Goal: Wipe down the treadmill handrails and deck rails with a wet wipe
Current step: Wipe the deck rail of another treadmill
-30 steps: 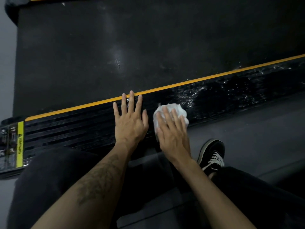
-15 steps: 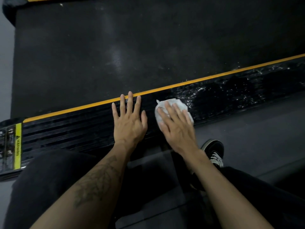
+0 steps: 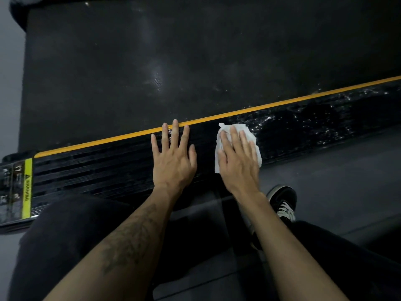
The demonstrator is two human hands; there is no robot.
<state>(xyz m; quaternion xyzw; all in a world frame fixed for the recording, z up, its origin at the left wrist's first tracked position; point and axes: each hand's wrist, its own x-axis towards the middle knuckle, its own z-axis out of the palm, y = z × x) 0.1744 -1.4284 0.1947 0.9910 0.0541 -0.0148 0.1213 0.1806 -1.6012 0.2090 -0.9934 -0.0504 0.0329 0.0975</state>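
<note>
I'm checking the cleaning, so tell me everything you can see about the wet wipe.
The wet wipe is a white, crumpled sheet, seemingly thin fabric or paper, spread flat on the black ribbed deck rail just below the yellow stripe. The right hand presses on it with straight fingers, hiding its middle; its edges show around them. The rail to its right glistens wet.

A white wipe (image 3: 237,146) is seen on a black ribbed deck rail (image 3: 104,168) edged w/ a yellow stripe (image 3: 282,103); yellow-and-black warning label (image 3: 26,189), black-and-white shoe (image 3: 283,202), dark belt (image 3: 173,61).
</note>
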